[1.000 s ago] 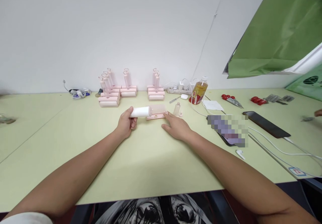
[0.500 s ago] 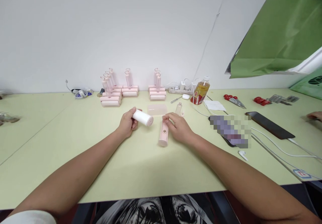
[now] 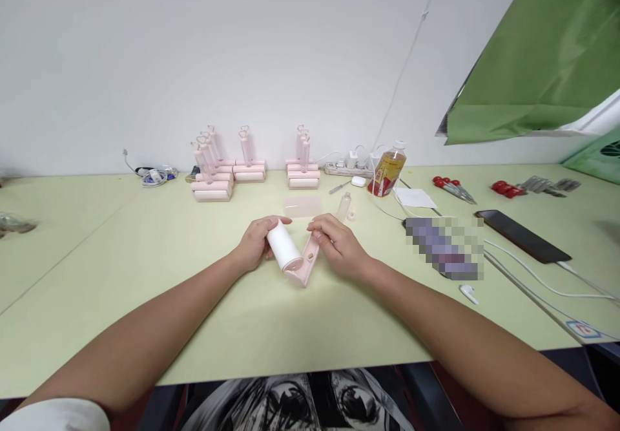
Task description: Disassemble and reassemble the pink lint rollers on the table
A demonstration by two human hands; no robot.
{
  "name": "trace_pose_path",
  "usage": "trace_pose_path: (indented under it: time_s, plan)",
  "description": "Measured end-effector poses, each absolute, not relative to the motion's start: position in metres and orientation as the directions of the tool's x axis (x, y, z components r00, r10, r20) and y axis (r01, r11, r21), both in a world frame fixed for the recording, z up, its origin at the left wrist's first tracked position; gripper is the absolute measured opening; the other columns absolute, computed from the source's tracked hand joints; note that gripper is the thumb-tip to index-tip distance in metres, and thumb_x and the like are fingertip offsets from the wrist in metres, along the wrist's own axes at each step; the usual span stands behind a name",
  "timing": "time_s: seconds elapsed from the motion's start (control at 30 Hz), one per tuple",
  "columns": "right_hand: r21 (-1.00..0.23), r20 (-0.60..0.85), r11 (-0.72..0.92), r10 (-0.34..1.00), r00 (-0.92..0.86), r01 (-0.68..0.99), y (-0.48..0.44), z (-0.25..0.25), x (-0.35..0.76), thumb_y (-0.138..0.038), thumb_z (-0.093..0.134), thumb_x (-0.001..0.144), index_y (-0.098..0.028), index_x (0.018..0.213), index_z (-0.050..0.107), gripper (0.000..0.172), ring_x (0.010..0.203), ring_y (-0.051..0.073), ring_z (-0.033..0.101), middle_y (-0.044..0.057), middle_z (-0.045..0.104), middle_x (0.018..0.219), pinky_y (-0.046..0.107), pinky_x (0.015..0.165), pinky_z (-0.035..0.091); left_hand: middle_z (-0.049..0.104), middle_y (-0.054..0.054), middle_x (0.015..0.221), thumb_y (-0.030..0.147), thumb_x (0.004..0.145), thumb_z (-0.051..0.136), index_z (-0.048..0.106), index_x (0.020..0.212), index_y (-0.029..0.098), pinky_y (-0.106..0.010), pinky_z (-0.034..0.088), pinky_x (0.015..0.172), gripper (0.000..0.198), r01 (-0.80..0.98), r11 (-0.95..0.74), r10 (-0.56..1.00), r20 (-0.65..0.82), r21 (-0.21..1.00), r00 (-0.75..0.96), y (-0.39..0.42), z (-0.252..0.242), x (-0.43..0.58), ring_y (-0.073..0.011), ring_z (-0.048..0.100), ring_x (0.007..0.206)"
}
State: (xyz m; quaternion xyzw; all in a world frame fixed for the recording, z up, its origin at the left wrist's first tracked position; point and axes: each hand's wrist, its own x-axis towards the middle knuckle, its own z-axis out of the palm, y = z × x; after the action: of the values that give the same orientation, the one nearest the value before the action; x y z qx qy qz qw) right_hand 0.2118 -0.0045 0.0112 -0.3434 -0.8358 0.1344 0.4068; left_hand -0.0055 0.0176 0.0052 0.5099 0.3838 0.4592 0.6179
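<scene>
My left hand (image 3: 252, 243) is closed around a white lint roller roll (image 3: 283, 246) with a pink end cap. The roll tilts, its near end touching the near end of a pink roller housing (image 3: 308, 264). My right hand (image 3: 339, 243) pinches the far end of that housing, a trough-shaped shell with a round hole. Just beyond the hands a translucent pink cover (image 3: 303, 207) lies on the table. Near my right fingers are a clear handle tube (image 3: 343, 206) and a small pink ring (image 3: 351, 216).
Several assembled pink lint rollers (image 3: 212, 190) stand along the wall. To the right are a drink bottle (image 3: 387, 171), a power strip (image 3: 339, 169), a black phone (image 3: 523, 236), a blurred-out device (image 3: 442, 249), white cables, an earbud (image 3: 468, 294) and red-handled tools (image 3: 453, 189).
My left hand has brought the roll rightward and turned it, so its near end now meets the housing. The housing has tilted, its near end swinging left.
</scene>
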Motion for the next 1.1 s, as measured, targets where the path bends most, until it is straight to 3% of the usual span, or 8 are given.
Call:
trace_pose_path:
  time_s: [0.17,0.27,0.5,0.87,1.1]
  plan:
    - [-0.468,0.638,0.762,0.642,-0.425,0.448,-0.004,0.011,0.212,-0.024,0.038,0.098,-0.021,0.108,0.058,0.023,0.104,0.022,0.057,0.01,0.061,0.103,0.039,0.088,0.048,0.043,0.005,0.053,0.048,0.072,0.063,0.057,0.083,0.02,-0.02,0.026,0.031,0.03,-0.242,0.068,0.963,-0.001,0.968,0.268,0.017,0.006,-0.003,-0.0094,0.039,0.038]
    - [-0.463,0.643,0.769,0.634,-0.43,0.442,-0.005,0.011,0.211,-0.027,0.038,0.098,-0.022,0.11,0.058,0.024,0.106,0.022,0.057,0.01,0.061,0.105,0.04,0.09,0.048,0.043,0.005,0.053,0.05,0.073,0.062,0.055,0.081,0.02,-0.02,0.023,0.03,0.032,-0.237,0.084,0.959,-0.014,0.968,0.283,0.016,0.006,-0.001,-0.0092,0.038,0.037]
    - [-0.459,0.628,0.775,0.629,-0.458,0.435,-0.009,0.013,0.209,-0.029,0.037,0.099,-0.022,0.114,0.059,0.027,0.105,0.022,0.057,0.01,0.059,0.106,0.039,0.089,0.05,0.046,0.003,0.059,0.056,0.075,0.065,0.059,0.083,0.018,-0.022,0.036,0.043,0.039,-0.246,0.07,0.947,0.013,0.967,0.321,0.01,0.005,0.002,-0.0094,0.043,0.047]
    - [-0.403,0.674,0.815,0.572,-0.468,0.416,-0.017,0.016,0.204,-0.029,0.037,0.098,-0.023,0.122,0.06,0.034,0.106,0.021,0.058,0.011,0.059,0.112,0.038,0.089,0.052,0.047,0.004,0.06,0.057,0.074,0.068,0.052,0.079,0.019,-0.021,0.033,0.045,0.042,-0.269,0.064,0.924,0.045,0.961,0.379,0.001,0.008,0.006,-0.0089,0.042,0.049]
    - [-0.396,0.675,0.808,0.579,-0.458,0.436,-0.021,0.014,0.199,-0.025,0.039,0.097,-0.02,0.124,0.06,0.034,0.111,0.021,0.058,0.013,0.061,0.117,0.039,0.093,0.051,0.051,0.003,0.063,0.054,0.076,0.068,0.056,0.078,0.017,-0.021,0.037,0.049,0.038,-0.262,0.072,0.911,0.044,0.962,0.409,0.003,0.005,0.005,-0.0089,0.045,0.053]
